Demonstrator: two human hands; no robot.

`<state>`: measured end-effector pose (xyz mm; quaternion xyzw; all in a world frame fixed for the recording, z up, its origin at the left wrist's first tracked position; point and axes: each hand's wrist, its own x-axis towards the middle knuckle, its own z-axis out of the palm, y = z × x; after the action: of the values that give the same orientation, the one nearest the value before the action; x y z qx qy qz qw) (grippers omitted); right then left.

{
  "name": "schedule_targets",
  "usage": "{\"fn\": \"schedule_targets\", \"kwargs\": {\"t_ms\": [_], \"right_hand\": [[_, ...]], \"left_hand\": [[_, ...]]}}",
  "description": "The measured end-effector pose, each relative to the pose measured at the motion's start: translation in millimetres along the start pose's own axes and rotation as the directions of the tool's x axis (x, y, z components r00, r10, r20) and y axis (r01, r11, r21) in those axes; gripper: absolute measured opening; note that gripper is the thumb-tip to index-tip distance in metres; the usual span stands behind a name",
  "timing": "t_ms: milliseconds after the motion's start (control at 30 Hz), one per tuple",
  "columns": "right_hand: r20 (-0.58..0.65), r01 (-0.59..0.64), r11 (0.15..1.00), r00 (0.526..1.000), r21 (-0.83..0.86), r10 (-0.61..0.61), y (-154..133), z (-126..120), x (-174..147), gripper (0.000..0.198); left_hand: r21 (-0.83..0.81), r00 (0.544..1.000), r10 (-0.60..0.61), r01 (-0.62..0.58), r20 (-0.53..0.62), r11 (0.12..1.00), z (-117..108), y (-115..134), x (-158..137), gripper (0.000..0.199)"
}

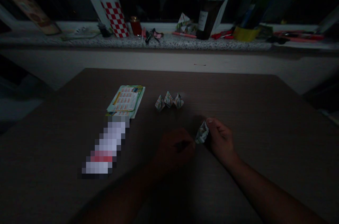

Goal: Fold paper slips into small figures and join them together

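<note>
Dim light is falling across a brown wooden table (259, 104), and a speckled windowsill (164, 42) is running along the wall behind it. Both forearms are reaching in from the near edge and converging right of the middle, where a small folded paper piece (202, 133) is being held between the hands.

The right hand (221, 139) is pinching the piece's far end, its thumb lying along the upper tip and its other fingers curling inward; that forearm is slanting in from the lower right. The left hand (176, 150) is lying in deep shadow, its back facing up, its fingers bending toward the paper's near-left corner. Its fingertips are just meeting that corner, though I cannot tell whether they are gripping it.

Beyond the hands, three folded paper shapes (168, 100) are standing in a close row. Printed sheets (125, 98) are lying in a stack to their left.
</note>
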<state>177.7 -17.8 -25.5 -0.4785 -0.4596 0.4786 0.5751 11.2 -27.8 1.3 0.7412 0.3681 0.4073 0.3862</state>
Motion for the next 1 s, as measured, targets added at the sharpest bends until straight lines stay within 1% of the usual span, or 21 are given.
{"fn": "schedule_targets", "kwargs": {"t_ms": [67,133,233,300,367,400,467,500,567,600,700,767,867,933,1000], "right_hand": [[-0.022,-0.032,0.999,0.999,0.011,0.032,0.5,2.0,-1.6,0.034],[-0.038,-0.059,0.998,0.998,0.010,0.059,-0.3,3.9,-3.4,0.034],[-0.038,-0.054,0.998,0.998,-0.013,0.053,-2.7,5.4,-5.2,0.033],[-0.029,-0.027,0.998,0.999,-0.049,0.025,-4.3,5.4,-5.6,0.032],[-0.022,0.003,0.996,1.000,-0.089,-0.005,-5.6,4.9,-5.5,0.031],[-0.017,0.018,0.994,1.000,-0.109,-0.020,-6.1,4.6,-5.5,0.030],[-0.002,0.060,0.986,0.998,-0.158,-0.061,-6.6,4.5,-5.8,0.029],[0.011,0.086,0.978,0.996,-0.192,-0.085,-6.7,4.6,-6.3,0.029],[0.048,0.143,0.954,0.990,-0.265,-0.135,-6.3,5.3,-7.7,0.027],[0.069,0.167,0.941,0.986,-0.294,-0.153,-5.8,5.8,-8.6,0.026],[0.117,0.193,0.931,0.980,-0.310,-0.164,-3.5,6.7,-10.6,0.023],[0.152,0.157,0.954,0.981,-0.255,-0.121,-1.8,6.1,-11.4,0.022],[0.232,0.094,0.980,0.971,-0.173,-0.052,-0.8,3.3,-11.7,0.025],[0.289,0.110,0.976,0.956,-0.190,-0.051,-1.6,1.1,-11.6,0.030],[0.340,0.151,0.961,0.938,-0.232,-0.065,-3.2,-0.6,-11.5,0.035]], "left_hand": [[0.046,0.994,0.081,-0.084,0.070,0.995,4.4,-0.2,-1.4,0.015],[0.080,0.979,0.162,-0.173,0.126,0.982,9.5,-1.3,-3.0,0.014],[0.099,0.948,0.286,-0.301,0.141,0.949,14.9,-2.4,-4.7,0.012],[0.087,0.940,0.304,-0.319,0.156,0.944,15.5,-1.9,-5.1,0.012],[0.047,0.949,0.258,-0.271,0.179,0.962,14.0,-0.9,-4.9,0.011],[0.026,0.961,0.211,-0.219,0.178,0.975,12.9,-0.5,-4.6,0.013],[0.011,0.986,0.062,-0.065,0.154,0.998,10.7,-0.2,-3.1,0.017],[0.011,0.990,-0.028,0.027,0.138,1.000,9.9,-0.4,-2.1,0.020],[-0.002,0.977,-0.180,0.181,0.112,0.983,9.3,-1.4,0.2,0.024],[-0.025,0.970,-0.220,0.224,0.108,0.974,9.3,-2.1,1.3,0.025],[-0.121,0.959,-0.258,0.273,0.120,0.955,9.8,-3.7,3.3,0.026],[-0.206,0.947,-0.295,0.316,0.128,0.926,9.4,-4.7,3.8,0.024],[-0.368,0.923,-0.354,0.384,0.148,0.847,7.5,-7.3,4.1,0.026],[-0.450,0.916,-0.371,0.399,0.154,0.799,5.9,-9.7,4.5,0.028],[-0.487,0.910,-0.389,0.408,0.144,0.772,4.7,-11.9,5.2,0.030]]}}
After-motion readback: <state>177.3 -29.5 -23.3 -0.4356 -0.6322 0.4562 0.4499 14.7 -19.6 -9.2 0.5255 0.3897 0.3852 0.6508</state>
